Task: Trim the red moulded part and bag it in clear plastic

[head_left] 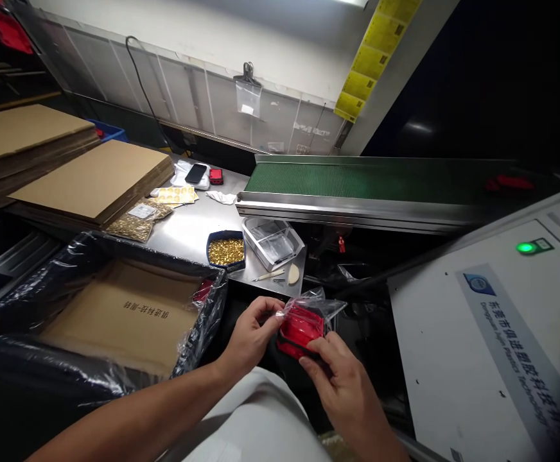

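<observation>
A red plastic housing with a dark rim is held above my lap, partly inside a clear plastic bag. My left hand pinches the bag's edge at the housing's upper left, thumb against forefinger. On the lower right, my right hand grips the housing between thumb and fingers. Just beyond, on the metal table, stand a blue tray of small brass-coloured pieces and a white box of clear bags. The housing's underside is hidden.
To the left is a box lined with black plastic, with cardboard inside. Cardboard sheets are stacked behind it. A green conveyor belt runs off to the right, above a white machine. A phone lies near the back.
</observation>
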### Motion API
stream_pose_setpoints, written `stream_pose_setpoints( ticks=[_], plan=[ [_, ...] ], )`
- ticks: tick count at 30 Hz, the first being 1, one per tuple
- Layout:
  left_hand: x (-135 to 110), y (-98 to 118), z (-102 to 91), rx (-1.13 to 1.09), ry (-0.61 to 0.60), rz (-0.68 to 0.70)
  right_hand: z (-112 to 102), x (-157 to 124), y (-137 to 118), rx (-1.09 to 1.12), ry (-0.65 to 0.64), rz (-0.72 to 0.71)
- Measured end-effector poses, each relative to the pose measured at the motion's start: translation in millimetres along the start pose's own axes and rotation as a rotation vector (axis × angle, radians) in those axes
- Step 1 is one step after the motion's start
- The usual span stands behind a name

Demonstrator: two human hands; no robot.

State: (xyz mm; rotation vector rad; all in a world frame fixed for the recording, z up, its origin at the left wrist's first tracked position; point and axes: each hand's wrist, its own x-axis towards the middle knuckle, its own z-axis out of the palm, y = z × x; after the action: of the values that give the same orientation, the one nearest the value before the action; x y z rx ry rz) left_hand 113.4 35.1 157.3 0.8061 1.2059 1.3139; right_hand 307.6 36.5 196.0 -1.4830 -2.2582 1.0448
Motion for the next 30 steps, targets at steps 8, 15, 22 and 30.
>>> stream_pose_setpoints(
  ticks=[8, 15, 22, 30],
  plan=[
    [5, -4, 1.0, -0.136, 0.057, -0.184, 1, -1, -1, -0.009, 0.026, -0.021],
    [1, 3, 10.5, -0.606, -0.18, -0.677, 2, 2, -5, 0.097, 0.005, -0.091],
    [0, 9, 12.5, -0.757, -0.129, -0.726, 6, 5, -6, 0.18, 0.146, -0.163],
    [0, 8, 8.4, -0.731, -0.125, -0.679, 11, 2, -5, 0.175, 0.23, -0.108]
  ],
)
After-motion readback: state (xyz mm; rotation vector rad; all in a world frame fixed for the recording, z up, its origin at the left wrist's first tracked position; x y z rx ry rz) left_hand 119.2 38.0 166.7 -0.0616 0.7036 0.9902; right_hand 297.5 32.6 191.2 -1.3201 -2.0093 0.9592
